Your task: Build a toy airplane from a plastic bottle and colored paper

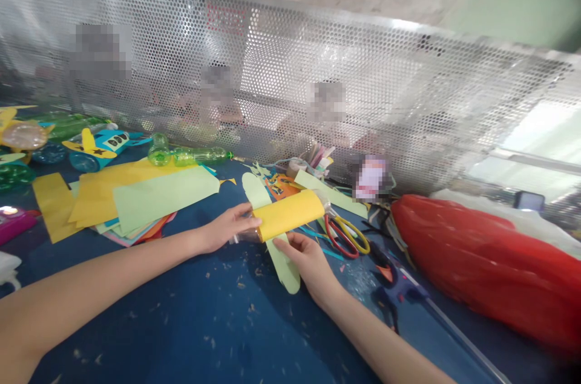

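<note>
A plastic bottle wrapped in yellow paper (pixel 293 213) lies tilted between my hands over the blue table (pixel 200 323). Its clear neck end points to the right, partly hidden behind scissors and scraps. My left hand (pixel 232 227) is closed around the bottle's clear left end. A pale green paper strip with rounded ends (pixel 285 270) crosses underneath the bottle, showing on both sides like wings. Thumb and fingers of my right hand (pixel 309 258) pinch this strip just below the yellow paper.
Scissors with red and yellow handles (pixel 347 236) lie to the right, near a blue glue gun (pixel 403 284). A red plastic bag (pixel 481 257) bulges at right. Paper sheets (pixel 163 196), green bottles (pixel 200 156) and a paper-trimmed bottle plane (pixel 106 145) are left. A perforated metal screen (pixel 281 63) stands behind.
</note>
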`<state>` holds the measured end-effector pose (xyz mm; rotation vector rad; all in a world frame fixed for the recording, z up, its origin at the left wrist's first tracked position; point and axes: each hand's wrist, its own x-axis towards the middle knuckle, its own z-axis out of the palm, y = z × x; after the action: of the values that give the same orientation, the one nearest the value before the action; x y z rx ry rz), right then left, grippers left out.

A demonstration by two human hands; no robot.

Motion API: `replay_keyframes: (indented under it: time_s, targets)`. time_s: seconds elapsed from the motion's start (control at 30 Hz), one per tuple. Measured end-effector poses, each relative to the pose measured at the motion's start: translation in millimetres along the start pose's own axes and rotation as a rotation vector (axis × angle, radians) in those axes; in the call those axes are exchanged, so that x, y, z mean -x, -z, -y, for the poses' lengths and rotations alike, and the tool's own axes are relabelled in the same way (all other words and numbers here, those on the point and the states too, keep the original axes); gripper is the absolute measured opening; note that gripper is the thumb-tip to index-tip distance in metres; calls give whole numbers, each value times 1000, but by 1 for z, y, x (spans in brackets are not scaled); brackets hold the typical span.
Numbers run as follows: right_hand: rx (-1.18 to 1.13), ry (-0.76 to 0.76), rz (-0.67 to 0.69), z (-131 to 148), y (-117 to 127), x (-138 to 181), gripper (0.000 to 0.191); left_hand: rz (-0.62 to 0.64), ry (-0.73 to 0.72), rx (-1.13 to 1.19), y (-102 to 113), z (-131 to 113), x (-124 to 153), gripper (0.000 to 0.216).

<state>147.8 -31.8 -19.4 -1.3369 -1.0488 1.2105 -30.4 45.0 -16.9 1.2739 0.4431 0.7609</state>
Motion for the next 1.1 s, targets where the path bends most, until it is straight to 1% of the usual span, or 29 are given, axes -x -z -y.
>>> replay_keyframes:
  time_s: [0.1,0.33,0.53,0.7,0.9,1.1]
  targets:
    - [-15,-15,-15,1,-1,1,29,5,5,-4,-1,-2,1,41]
    - [23,-28,22,3,0,2,28,0,19,-16,-2,-2,2,46]
    - [10,-21,43,1,1,-1,32,-10,-4,18,0,0,0,44]
    - [15,-32,53,5,0,1,33,-13,-24,-11,2,1,0,40]
    - [65,-57,62,5,0,-1,38,-2,-2,-38,0,-2,1,40]
    - [26,-70,94,0,3,-5,36,-3,-8,-29,-1,-3,1,37]
